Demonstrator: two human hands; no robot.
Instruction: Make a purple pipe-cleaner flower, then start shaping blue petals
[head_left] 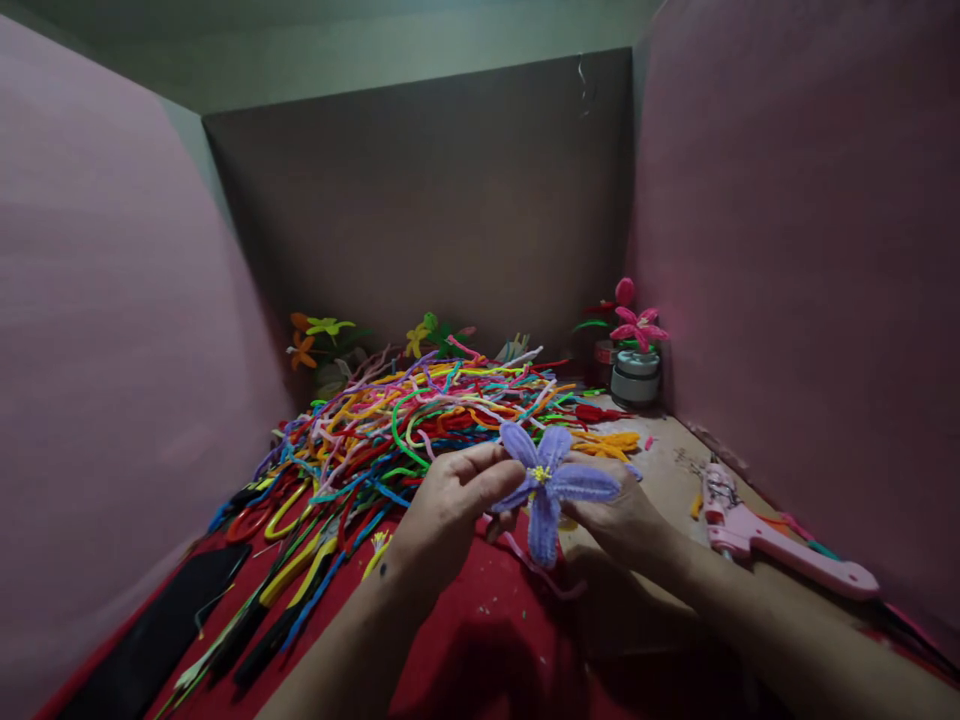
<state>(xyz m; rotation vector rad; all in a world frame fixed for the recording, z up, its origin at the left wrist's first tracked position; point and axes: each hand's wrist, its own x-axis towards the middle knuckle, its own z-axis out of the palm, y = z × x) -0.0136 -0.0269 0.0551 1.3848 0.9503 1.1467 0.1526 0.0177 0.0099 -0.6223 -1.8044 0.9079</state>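
far left: black slab (pixel 157 635) on the red cloth (pixel 480 640), then pliers (pixel 296 575), going by the yellow and black handles. behind them a loose heap of fuzzy stems (pixel 450 410), many colours, tangled.

my left hand (pixel 446 505): thumb and forefinger pinching the left petal of the flower (pixel 546 490), thumb tip close in by the yellow centre. other fingers curled beneath.

flower: held up in front of me, between both hands, off the cloth. five lilac petals, spread, face towards me. should be very light, next to no weight on the wrist. petals look plush, likely soft outside with a bendable wire within; a hard squeeze would probably flatten the pile or kink a loop. fuzz ought to grip skin well, so little slip expected. weak spot, i judge, is the fine yellow centre, easily crushed. best hold: petal roots, or underneath where they meet, not the tips.

a lilac strand (pixel 538 575) below it; cannot tell whether joined.

my right hand (pixel 619 510): behind the right petal, fingers mostly hidden. cannot tell whether they pinch or merely prop.

farther right: pot (pixel 636 380) with a pink bloom, then the glue gun (pixel 780 550), near the wall.
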